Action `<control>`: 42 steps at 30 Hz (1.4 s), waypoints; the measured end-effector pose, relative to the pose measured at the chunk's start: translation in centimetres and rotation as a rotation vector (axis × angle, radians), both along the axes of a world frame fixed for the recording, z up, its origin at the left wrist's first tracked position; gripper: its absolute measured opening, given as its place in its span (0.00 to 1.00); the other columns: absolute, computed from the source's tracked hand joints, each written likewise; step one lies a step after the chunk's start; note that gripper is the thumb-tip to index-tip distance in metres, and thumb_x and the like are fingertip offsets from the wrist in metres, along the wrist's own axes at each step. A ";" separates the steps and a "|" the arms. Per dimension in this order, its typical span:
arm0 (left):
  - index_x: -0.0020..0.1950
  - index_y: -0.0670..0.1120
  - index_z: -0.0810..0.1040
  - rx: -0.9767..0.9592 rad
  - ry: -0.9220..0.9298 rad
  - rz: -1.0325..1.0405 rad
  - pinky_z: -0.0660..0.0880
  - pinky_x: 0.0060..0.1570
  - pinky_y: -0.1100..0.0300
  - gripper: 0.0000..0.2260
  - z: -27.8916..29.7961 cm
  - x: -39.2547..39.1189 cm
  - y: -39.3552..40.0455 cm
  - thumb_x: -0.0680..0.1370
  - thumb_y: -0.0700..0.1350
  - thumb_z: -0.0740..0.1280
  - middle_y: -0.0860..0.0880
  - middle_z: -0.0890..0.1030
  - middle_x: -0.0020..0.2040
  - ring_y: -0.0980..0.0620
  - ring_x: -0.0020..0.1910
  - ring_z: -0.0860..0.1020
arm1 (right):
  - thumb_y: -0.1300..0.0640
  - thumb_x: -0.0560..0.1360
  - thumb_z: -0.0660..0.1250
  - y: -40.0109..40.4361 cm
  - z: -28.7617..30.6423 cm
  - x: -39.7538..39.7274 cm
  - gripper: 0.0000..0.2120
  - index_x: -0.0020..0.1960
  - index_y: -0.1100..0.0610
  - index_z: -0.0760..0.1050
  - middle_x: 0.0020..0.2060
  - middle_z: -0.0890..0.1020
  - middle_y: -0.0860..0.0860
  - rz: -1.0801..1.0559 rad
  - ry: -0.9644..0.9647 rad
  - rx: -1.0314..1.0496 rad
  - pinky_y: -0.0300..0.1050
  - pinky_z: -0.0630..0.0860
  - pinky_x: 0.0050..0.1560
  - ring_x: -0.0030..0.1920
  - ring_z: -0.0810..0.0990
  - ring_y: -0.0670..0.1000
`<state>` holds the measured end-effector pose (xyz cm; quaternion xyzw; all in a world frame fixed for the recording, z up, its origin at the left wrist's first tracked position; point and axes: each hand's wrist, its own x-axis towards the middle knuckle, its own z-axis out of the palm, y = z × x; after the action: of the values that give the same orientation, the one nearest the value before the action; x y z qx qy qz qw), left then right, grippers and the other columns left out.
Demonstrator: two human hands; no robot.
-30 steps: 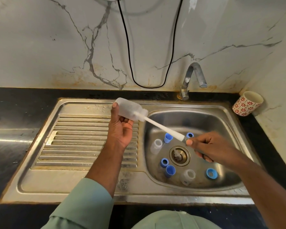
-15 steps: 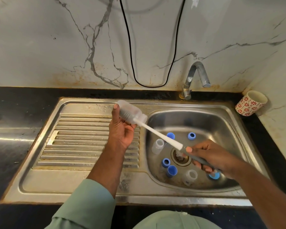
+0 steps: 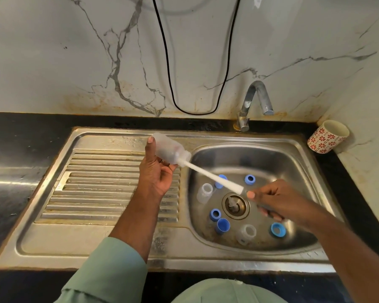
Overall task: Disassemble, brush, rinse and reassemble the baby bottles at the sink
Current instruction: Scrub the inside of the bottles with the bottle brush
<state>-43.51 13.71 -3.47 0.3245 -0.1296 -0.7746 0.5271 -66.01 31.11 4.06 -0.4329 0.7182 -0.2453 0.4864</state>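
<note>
The left hand (image 3: pixel 157 171) holds a small frosted, translucent plastic bottle (image 3: pixel 170 149) over the seam between the ribbed draining board (image 3: pixel 101 184) and the basin, its fingers curled round the cylindrical body and the thumb laid along its upper side. The bottle lies tilted, base toward the back edge of the sink (image 3: pixel 123 252), open neck pointing down toward the basin. A slim white brush handle (image 3: pixel 210 176), a smooth straight rod, runs out of the neck; its head is inside the cloudy plastic. The right hand (image 3: pixel 278 200) grips the handle's lower end above the drain (image 3: pixel 235 206), fingers closed round it, thumb pressing near the white tip.

The sink is dull brushed steel, stained and scuffed, sunk in a glossy black tabletop (image 3: pixel 20 138). On the rounded basin floor lie loose parts: two clear, stubby ribbed pieces, one (image 3: pixel 204 193) left of the drain and one (image 3: pixel 246 234) by the front wall, and five blue plastic rings and caps around the drain. A curved chrome tap (image 3: pixel 255 101) stands at the back edge. A cream cup (image 3: pixel 327 136) with red flowers leans in the tabletop's back right corner. A black cable (image 3: pixel 169 62) loops down the veined marble wall.
</note>
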 end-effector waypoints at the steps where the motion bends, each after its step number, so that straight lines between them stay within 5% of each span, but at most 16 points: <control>1: 0.68 0.46 0.71 -0.006 -0.006 0.002 0.74 0.60 0.33 0.52 -0.2 -0.1 0.2 0.48 0.57 0.86 0.39 0.75 0.65 0.39 0.63 0.77 | 0.47 0.75 0.68 -0.1 0.1 -0.3 0.18 0.32 0.56 0.80 0.24 0.76 0.52 -0.026 0.068 -0.031 0.38 0.64 0.24 0.22 0.67 0.46; 5: 0.66 0.44 0.72 0.010 0.016 -0.006 0.79 0.56 0.39 0.51 -0.2 -0.3 0.5 0.48 0.57 0.86 0.39 0.76 0.63 0.41 0.59 0.79 | 0.46 0.75 0.67 0.4 0.2 0.1 0.17 0.32 0.53 0.81 0.27 0.76 0.54 0.037 -0.072 0.021 0.40 0.65 0.25 0.23 0.67 0.48; 9: 0.67 0.43 0.72 0.027 -0.009 0.015 0.77 0.57 0.36 0.51 -0.6 -0.3 0.4 0.48 0.57 0.86 0.39 0.77 0.62 0.38 0.60 0.80 | 0.42 0.72 0.68 0.1 0.5 -1.7 0.15 0.34 0.51 0.82 0.26 0.78 0.55 0.005 0.176 -0.072 0.37 0.67 0.25 0.24 0.71 0.46; 12: 0.62 0.43 0.73 0.021 0.011 -0.002 0.80 0.50 0.41 0.45 -0.1 -0.4 0.6 0.52 0.58 0.86 0.38 0.77 0.57 0.39 0.54 0.81 | 0.46 0.75 0.68 0.3 0.9 -1.1 0.16 0.31 0.50 0.81 0.25 0.77 0.52 0.089 0.052 -0.043 0.37 0.66 0.24 0.23 0.69 0.46; 14: 0.66 0.43 0.72 0.067 -0.002 0.043 0.80 0.53 0.39 0.49 0.4 -0.4 0.5 0.50 0.57 0.86 0.38 0.77 0.61 0.39 0.59 0.79 | 0.44 0.73 0.68 0.2 1.0 -1.4 0.13 0.32 0.46 0.81 0.25 0.77 0.51 0.112 0.152 -0.049 0.36 0.67 0.25 0.23 0.70 0.45; 17: 0.69 0.44 0.70 0.077 0.014 0.067 0.81 0.48 0.41 0.44 0.7 -0.3 0.5 0.57 0.55 0.81 0.38 0.76 0.67 0.39 0.61 0.79 | 0.45 0.72 0.70 -0.4 1.5 -2.4 0.04 0.38 0.39 0.80 0.28 0.80 0.51 0.076 0.326 -0.178 0.35 0.68 0.27 0.24 0.72 0.43; 19: 0.70 0.43 0.70 0.089 0.008 0.075 0.82 0.45 0.43 0.42 0.8 -0.4 0.3 0.60 0.55 0.80 0.38 0.76 0.67 0.39 0.60 0.80 | 0.45 0.71 0.70 -0.1 1.2 -1.9 0.05 0.37 0.39 0.81 0.26 0.78 0.51 0.139 0.298 -0.180 0.39 0.68 0.27 0.25 0.72 0.45; 23: 0.69 0.44 0.70 0.102 -0.046 0.075 0.82 0.43 0.44 0.30 0.5 -0.1 -0.1 0.71 0.53 0.74 0.38 0.77 0.65 0.39 0.59 0.80 | 0.47 0.73 0.71 0.6 1.0 -2.0 0.09 0.53 0.42 0.80 0.29 0.79 0.47 0.113 0.438 -0.217 0.39 0.69 0.30 0.29 0.74 0.44; 26: 0.70 0.43 0.69 0.100 -0.046 0.057 0.82 0.42 0.45 0.34 0.4 0.0 -0.2 0.69 0.54 0.74 0.38 0.76 0.66 0.39 0.60 0.80 | 0.48 0.74 0.70 0.9 0.7 -1.5 0.04 0.46 0.39 0.80 0.28 0.80 0.49 0.132 0.349 -0.189 0.33 0.65 0.26 0.27 0.72 0.43; 29: 0.63 0.44 0.72 0.099 -0.088 0.037 0.80 0.52 0.37 0.22 0.2 -0.2 -0.3 0.74 0.50 0.73 0.38 0.77 0.63 0.38 0.60 0.79 | 0.46 0.74 0.69 0.9 -0.3 -1.5 0.03 0.46 0.41 0.82 0.30 0.80 0.51 0.074 0.426 -0.196 0.33 0.64 0.26 0.28 0.71 0.46; 32: 0.68 0.42 0.71 0.122 -0.073 0.047 0.82 0.48 0.42 0.32 0.0 0.0 -0.1 0.69 0.53 0.76 0.37 0.76 0.66 0.37 0.63 0.78 | 0.49 0.75 0.69 1.0 0.1 -1.2 0.07 0.39 0.44 0.84 0.24 0.75 0.51 0.104 0.210 -0.118 0.35 0.65 0.25 0.25 0.69 0.46; 35: 0.60 0.44 0.74 0.090 -0.076 0.017 0.80 0.53 0.39 0.20 0.1 -0.4 0.1 0.74 0.52 0.72 0.38 0.78 0.63 0.38 0.62 0.79 | 0.50 0.76 0.69 0.7 -0.2 -1.0 0.15 0.31 0.42 0.82 0.24 0.75 0.50 0.017 0.156 -0.157 0.35 0.66 0.25 0.23 0.68 0.44; 37: 0.59 0.44 0.74 0.106 -0.091 0.031 0.78 0.56 0.37 0.16 0.3 -0.7 0.0 0.76 0.49 0.72 0.39 0.78 0.62 0.38 0.60 0.79 | 0.49 0.75 0.69 0.4 -0.5 -0.5 0.13 0.32 0.41 0.83 0.23 0.73 0.49 0.053 0.283 -0.200 0.32 0.64 0.24 0.22 0.67 0.42; 40: 0.64 0.42 0.73 0.111 -0.096 0.048 0.81 0.51 0.40 0.26 0.5 -0.8 0.0 0.71 0.50 0.75 0.39 0.78 0.63 0.38 0.60 0.80 | 0.49 0.74 0.71 0.4 -0.2 0.0 0.06 0.39 0.42 0.83 0.25 0.75 0.53 0.095 0.296 -0.199 0.34 0.65 0.27 0.25 0.69 0.44; 42: 0.59 0.44 0.74 0.111 -0.091 0.044 0.80 0.53 0.39 0.18 0.6 -0.8 -0.1 0.74 0.50 0.73 0.39 0.79 0.61 0.39 0.59 0.80 | 0.47 0.73 0.71 0.4 -0.4 -0.4 0.05 0.39 0.37 0.80 0.30 0.80 0.56 -0.008 0.310 -0.225 0.38 0.68 0.30 0.28 0.72 0.46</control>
<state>-44.34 13.57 -2.83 0.3907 -0.1031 -0.7532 0.5190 -66.44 31.54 3.69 -0.5144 0.7543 -0.2565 0.3173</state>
